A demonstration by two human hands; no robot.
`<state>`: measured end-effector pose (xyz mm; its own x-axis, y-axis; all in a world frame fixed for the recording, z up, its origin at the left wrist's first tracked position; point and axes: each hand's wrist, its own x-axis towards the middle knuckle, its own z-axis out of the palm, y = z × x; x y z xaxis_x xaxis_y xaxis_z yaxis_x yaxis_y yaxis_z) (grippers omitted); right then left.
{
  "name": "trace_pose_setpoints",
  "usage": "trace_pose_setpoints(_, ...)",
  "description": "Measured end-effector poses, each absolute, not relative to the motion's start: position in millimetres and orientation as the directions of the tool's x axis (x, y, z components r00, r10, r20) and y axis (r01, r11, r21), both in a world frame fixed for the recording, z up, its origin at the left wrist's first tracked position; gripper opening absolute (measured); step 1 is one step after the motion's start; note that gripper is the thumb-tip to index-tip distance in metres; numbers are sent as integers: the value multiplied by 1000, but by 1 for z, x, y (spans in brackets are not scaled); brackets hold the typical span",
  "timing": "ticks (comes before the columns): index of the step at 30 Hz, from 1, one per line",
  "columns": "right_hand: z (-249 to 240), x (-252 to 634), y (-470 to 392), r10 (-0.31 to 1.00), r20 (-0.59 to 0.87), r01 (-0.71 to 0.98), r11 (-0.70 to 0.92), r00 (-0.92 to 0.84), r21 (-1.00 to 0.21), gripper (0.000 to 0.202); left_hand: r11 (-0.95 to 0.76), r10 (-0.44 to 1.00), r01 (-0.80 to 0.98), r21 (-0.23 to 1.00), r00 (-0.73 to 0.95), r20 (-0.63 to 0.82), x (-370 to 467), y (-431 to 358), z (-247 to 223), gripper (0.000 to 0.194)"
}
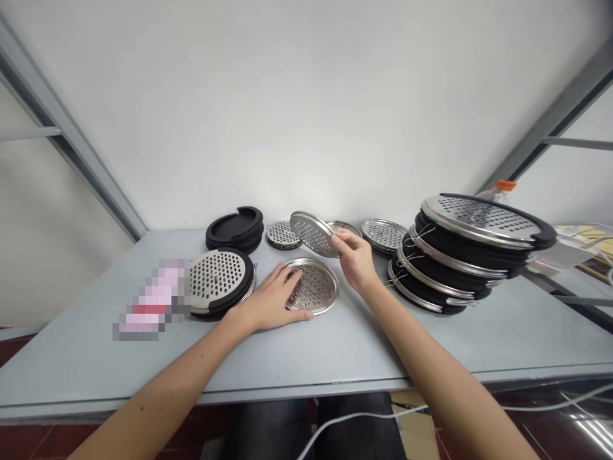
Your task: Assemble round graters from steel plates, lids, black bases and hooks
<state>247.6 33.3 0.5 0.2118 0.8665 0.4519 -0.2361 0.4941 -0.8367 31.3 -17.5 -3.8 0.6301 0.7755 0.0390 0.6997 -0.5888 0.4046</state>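
Observation:
Straight ahead, my right hand (353, 259) pinches a round perforated metal disc (313, 234) by its edge and holds it tilted above the table. A shallow metal dish with a slotted bottom (316, 287) lies flat below it. My left hand (272, 299) rests at the left rim of that dish, fingers spread and thumb along the near edge. Just left of this hand sits a black-rimmed round unit with a slotted metal top (218, 278), a wire clip on its side.
At right stands a tall, leaning stack of black-and-metal round units (454, 255) with wire clips. Black round trays (234, 229) are piled back left. Along the wall lie slotted discs (282, 234) and metal dishes (383, 235). An orange-capped bottle (502, 188) stands behind the stack.

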Motion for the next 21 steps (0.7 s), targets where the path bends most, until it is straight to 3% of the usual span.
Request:
trace_pose_setpoints(7,3,256,38,848,379,-252,484,370,-838,21,-574,775,705,417,632,0,30,-16,-6,90)
trace_pose_setpoints(16,5,263,42,840,342,-312,488,420,-815,25,-565,781,718,406,624,-18,31,-17,-2,91)
trace_pose_setpoints(21,7,269,42,794,419,-216,546,440,-809,21,-580,776,705,408,631,11,31,-17,-4,89)
